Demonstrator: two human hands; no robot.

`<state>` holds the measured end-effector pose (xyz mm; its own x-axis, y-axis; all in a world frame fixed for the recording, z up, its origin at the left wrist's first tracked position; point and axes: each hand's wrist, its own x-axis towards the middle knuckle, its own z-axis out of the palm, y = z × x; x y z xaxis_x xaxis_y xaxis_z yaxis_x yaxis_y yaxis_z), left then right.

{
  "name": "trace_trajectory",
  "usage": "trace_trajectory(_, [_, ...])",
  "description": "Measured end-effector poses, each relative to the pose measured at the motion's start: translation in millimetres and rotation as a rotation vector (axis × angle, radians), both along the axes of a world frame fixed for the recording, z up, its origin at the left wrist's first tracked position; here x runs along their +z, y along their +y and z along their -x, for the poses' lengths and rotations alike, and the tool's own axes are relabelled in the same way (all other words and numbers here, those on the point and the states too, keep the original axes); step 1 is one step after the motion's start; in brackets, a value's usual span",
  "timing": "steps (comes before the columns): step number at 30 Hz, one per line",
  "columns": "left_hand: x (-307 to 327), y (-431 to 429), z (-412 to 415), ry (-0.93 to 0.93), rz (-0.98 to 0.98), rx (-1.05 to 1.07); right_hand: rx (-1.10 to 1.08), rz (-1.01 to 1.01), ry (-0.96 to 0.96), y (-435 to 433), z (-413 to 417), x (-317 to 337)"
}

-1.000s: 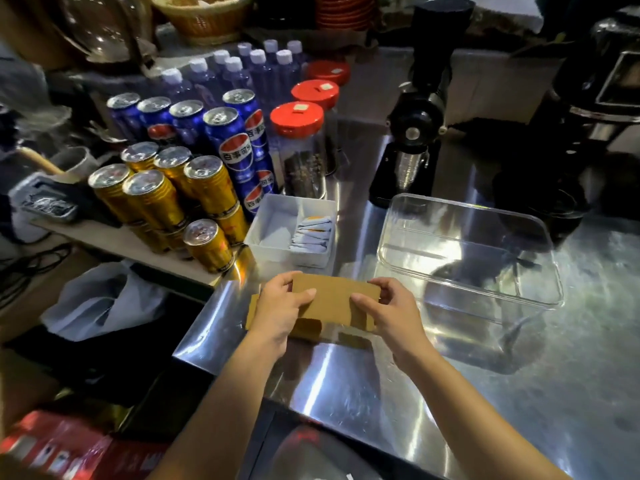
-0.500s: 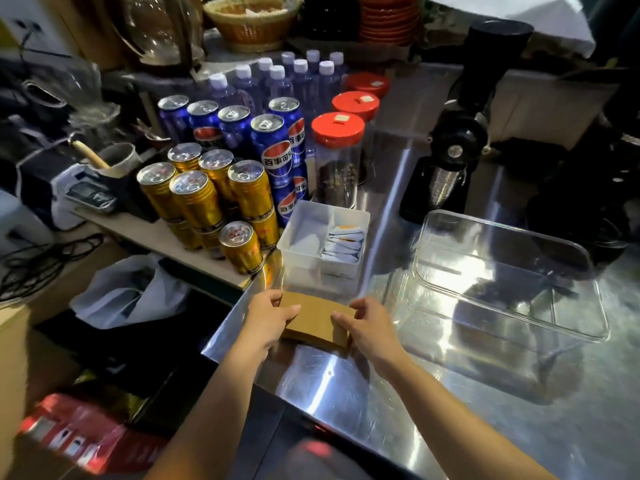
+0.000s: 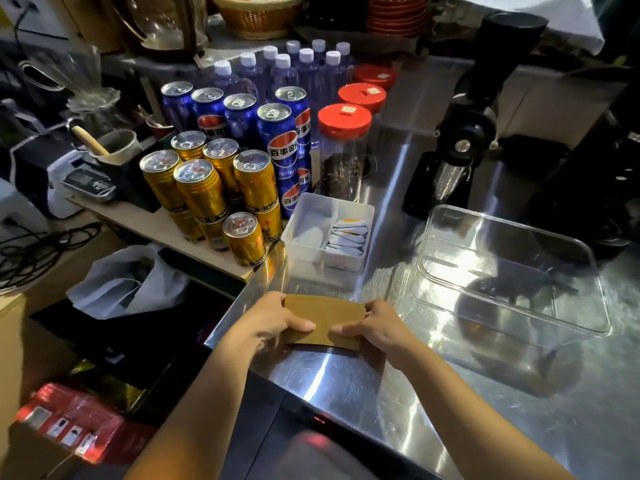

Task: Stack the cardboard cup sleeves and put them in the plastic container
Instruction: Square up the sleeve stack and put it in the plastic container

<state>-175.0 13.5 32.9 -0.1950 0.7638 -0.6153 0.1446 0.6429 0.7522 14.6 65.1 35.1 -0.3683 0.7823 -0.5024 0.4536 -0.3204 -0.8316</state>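
Note:
A flat stack of brown cardboard cup sleeves (image 3: 323,317) lies on the steel counter near its left front corner. My left hand (image 3: 268,322) grips the stack's left end and my right hand (image 3: 375,329) grips its right end, thumbs resting on top. The sleeves look squared together into one neat pile. To the right stands a clear plastic container (image 3: 512,271), with nothing visible inside. Both hands are about a hand's width left of it.
A small white divided tray (image 3: 311,226) with sachets sits just behind the sleeves. Gold cans (image 3: 207,192), blue cans (image 3: 280,143), water bottles and red-lidded jars (image 3: 343,147) crowd the back left. A black grinder (image 3: 464,133) stands behind the container. The counter edge drops off at left.
The loosely spread sleeves have been pushed together into one tight stack between both hands. The camera has shifted, so the scene sits further right in view.

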Motion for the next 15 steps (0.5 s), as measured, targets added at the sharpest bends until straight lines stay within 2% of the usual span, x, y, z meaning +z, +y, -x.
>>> trace_trajectory(2, [0,-4,-4,-0.011,-0.096,-0.050,0.007,-0.002,0.095,-3,-6,-5])
trace_trajectory(4, [-1,-7,-14,0.103,-0.243,-0.083,-0.047,-0.080,0.158,-6,-12,-8])
trace_trajectory(7, [-4,-7,-31,0.249,-0.424,-0.049,-0.114,-0.274,0.140,-9,-21,-9])
trace_trajectory(10, [-10,-8,-44,0.171,-0.501,-0.007,-0.112,-0.371,0.099,-15,-32,-10])
trace_trajectory(13, [-18,-12,-51,0.103,-0.528,0.032,-0.155,-0.268,0.287,-24,-37,-11])
trace_trajectory(15, [-24,-15,-53,-0.011,-0.553,0.075,-0.160,-0.217,0.380,-27,-38,-13])
